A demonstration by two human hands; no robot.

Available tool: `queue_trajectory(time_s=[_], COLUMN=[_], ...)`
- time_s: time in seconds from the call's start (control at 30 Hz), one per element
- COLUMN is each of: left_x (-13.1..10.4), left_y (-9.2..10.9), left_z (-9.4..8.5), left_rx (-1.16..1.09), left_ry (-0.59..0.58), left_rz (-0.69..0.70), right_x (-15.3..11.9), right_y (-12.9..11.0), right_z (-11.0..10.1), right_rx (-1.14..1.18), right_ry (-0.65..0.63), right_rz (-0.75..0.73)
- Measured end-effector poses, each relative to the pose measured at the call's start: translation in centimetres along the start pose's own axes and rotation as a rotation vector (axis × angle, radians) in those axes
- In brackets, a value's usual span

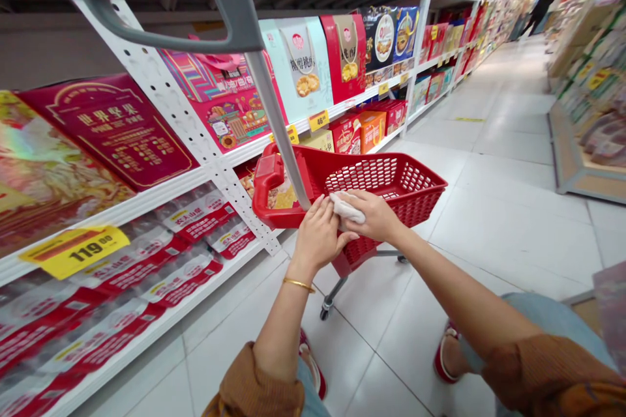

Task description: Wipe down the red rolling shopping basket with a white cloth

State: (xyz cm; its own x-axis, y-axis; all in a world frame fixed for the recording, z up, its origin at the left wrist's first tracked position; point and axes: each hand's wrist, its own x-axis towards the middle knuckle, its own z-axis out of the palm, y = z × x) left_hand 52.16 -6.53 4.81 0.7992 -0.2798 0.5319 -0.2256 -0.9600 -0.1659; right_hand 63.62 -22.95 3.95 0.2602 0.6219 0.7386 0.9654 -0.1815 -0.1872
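Observation:
A red plastic basket cart [415,192] on small wheels stands in front of me, with a grey pole and handle [274,104] rising from its near left end. My right hand [374,215] is closed on a folded white cloth [348,207] above the basket's near rim. Just left of it, my left hand [320,234] lies with its fingers stretched out over the rim near the foot of the pole. Its fingertips are beside the cloth, and it grips nothing that I can see.
Shelves [205,176] of boxed goods and bottle packs run along the left side. On the right is a low display stand [581,176]. A person in dark clothes [540,10] is far down the tiled aisle. My feet are below the cart.

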Motion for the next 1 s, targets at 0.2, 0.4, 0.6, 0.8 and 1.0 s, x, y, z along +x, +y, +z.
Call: queue_trajectory(time_s=[0.2,0.4,0.6,0.8,1.0], left_x=[0.0,0.1,0.0,0.0,-0.2], left_y=[-0.1,-0.1,-0.1,-0.1,0.2], left_z=[0.2,0.3,0.4,0.4,0.4], left_rx=[0.004,-0.009,0.011,0.040,0.030], left_ry=[0.029,0.017,0.016,0.034,0.034], left_rz=[-0.006,-0.001,0.012,0.010,-0.022], right_x=[0.6,0.7,-0.1,-0.8,-1.3], right_y=[-0.3,0.7,1.9,2.9,3.3], right_z=[0.3,-0.9,-2.0,-2.6,-2.4], right_rx=[0.019,-0.063,-0.121,-0.122,-0.110], right_ry=[-0.093,-0.201,-0.230,-0.236,-0.188], right_rz=[0.056,0.087,0.101,0.103,0.102])
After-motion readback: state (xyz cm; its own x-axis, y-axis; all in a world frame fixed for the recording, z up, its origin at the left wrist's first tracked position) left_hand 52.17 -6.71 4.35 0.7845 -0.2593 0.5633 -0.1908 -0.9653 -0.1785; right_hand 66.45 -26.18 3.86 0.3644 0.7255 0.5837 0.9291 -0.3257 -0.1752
